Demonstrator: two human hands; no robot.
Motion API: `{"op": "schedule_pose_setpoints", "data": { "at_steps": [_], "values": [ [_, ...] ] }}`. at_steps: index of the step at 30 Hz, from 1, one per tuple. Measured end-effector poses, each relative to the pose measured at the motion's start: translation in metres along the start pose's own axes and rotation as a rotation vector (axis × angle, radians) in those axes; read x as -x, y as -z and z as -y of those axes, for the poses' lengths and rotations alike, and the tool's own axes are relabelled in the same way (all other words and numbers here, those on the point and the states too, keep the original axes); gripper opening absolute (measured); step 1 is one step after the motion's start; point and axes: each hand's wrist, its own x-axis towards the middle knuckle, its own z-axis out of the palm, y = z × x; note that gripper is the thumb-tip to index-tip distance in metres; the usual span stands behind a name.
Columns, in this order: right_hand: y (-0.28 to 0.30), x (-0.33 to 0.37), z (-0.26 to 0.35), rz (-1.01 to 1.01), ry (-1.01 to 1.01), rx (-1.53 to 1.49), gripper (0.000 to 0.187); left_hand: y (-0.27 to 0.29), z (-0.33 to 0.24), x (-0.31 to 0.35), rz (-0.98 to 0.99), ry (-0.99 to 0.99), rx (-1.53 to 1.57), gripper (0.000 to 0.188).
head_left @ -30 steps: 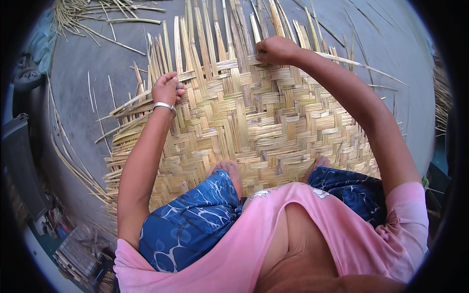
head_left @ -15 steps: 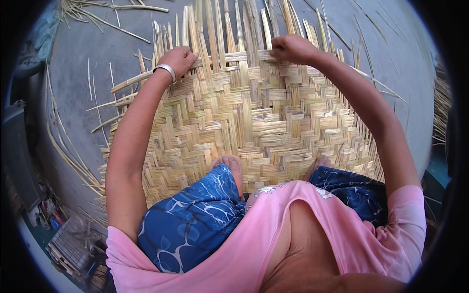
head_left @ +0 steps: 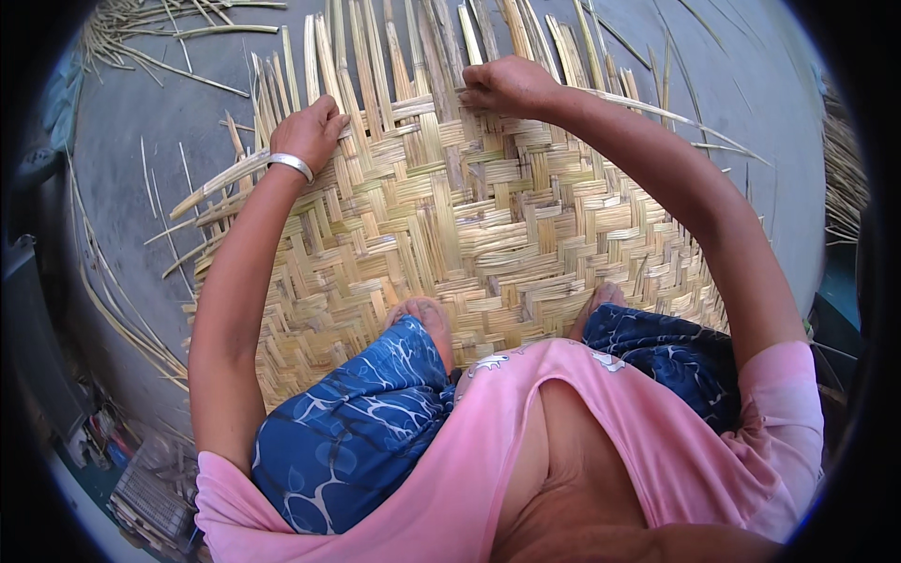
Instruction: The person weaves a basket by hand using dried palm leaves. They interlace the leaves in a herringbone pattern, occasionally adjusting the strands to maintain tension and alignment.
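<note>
A partly woven mat (head_left: 450, 235) of flat, pale yellow reed strips lies on the ground before me, with my feet on it. At its far edge, several upright strips (head_left: 366, 56) stick out unwoven. My left hand (head_left: 310, 133), with a silver bangle (head_left: 291, 167) on the wrist, is closed at the far left part of the weave, its fingertips on a crosswise strip. Farther right, my right hand (head_left: 507, 86) pinches a crosswise strip among the uprights. My fingers partly hide both gripped spots.
Loose reed stalks (head_left: 178, 33) are heaped at the far left, and thin ones lie along the left floor. Strip ends (head_left: 694, 122) jut past the mat's right edge. A reed bundle (head_left: 845, 169) stands at the far right. A wire rack (head_left: 155, 502) sits at the lower left.
My right hand has moved left along the weave, closer to the left hand. A long strip end at the right has shifted. The whole view has slid slightly, moving the mat leftward.
</note>
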Motion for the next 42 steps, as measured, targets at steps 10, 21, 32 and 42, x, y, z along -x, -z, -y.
{"op": "schedule_pose_setpoints", "data": {
  "at_steps": [10, 21, 32, 42],
  "values": [
    [-0.006, 0.005, 0.007, 0.022, -0.004, 0.169, 0.029, -0.01, 0.006, 0.011, -0.207, -0.21, -0.196, 0.016],
    [-0.03, 0.023, 0.013, -0.151, -0.171, 0.046, 0.074, -0.056, -0.101, 0.059, 0.523, 0.333, 1.398, 0.02],
    [-0.037, 0.016, 0.026, -0.194, -0.281, -0.029, 0.068, -0.065, -0.126, 0.076, 0.477, 0.419, 1.569, 0.042],
    [-0.038, 0.016, 0.024, -0.184, -0.271, -0.001, 0.07, -0.07, -0.122, 0.074, 0.498, 0.347, 1.529, 0.05]
  ]
}}
